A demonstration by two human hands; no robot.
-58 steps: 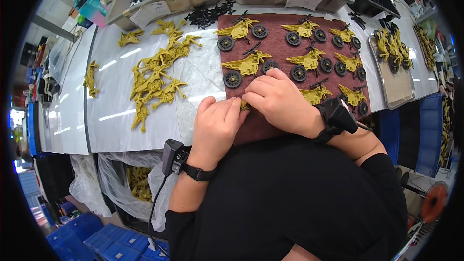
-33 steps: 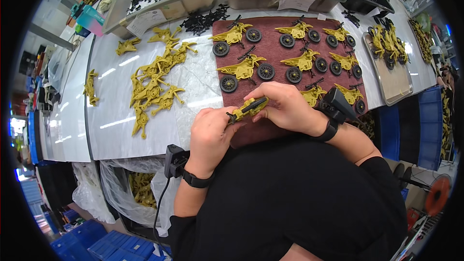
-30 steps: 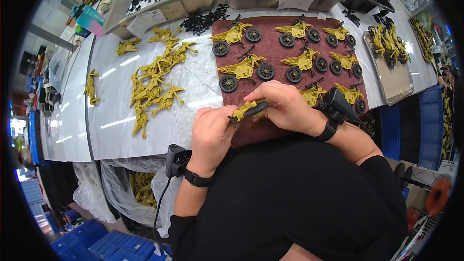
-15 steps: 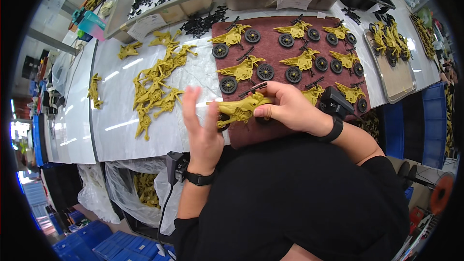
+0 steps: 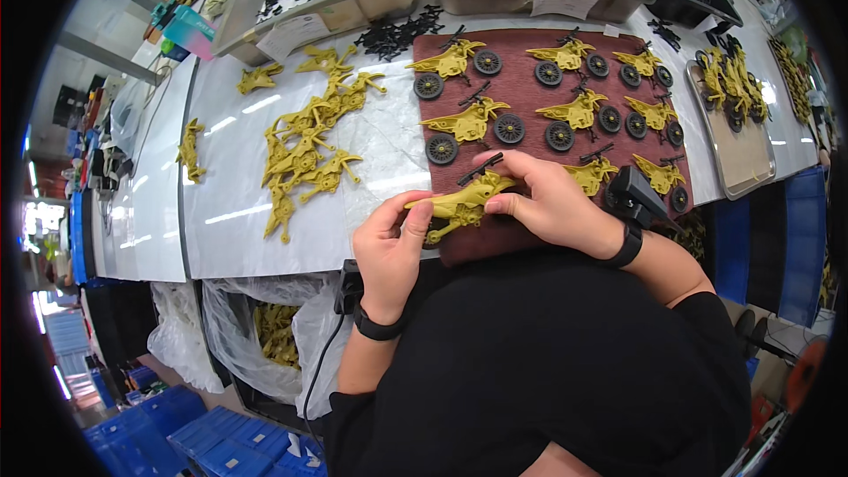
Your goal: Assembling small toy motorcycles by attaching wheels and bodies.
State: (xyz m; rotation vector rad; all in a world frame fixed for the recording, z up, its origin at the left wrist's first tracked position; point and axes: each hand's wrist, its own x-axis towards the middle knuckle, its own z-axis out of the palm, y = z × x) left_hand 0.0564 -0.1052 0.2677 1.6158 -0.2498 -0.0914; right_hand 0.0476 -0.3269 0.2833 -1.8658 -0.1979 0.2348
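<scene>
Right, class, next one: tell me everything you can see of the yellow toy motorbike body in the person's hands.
The yellow toy motorbike body looks like moulded, slightly glossy plastic, with a narrow end at the left and knobbly detail below. A thin black bar slants along its upper edge. It is held side-on over the reddish-brown mat. The left hand pinches its narrow end; the right hand grips the other, hiding part of it. Whether wheels are fitted is unclear.
</scene>
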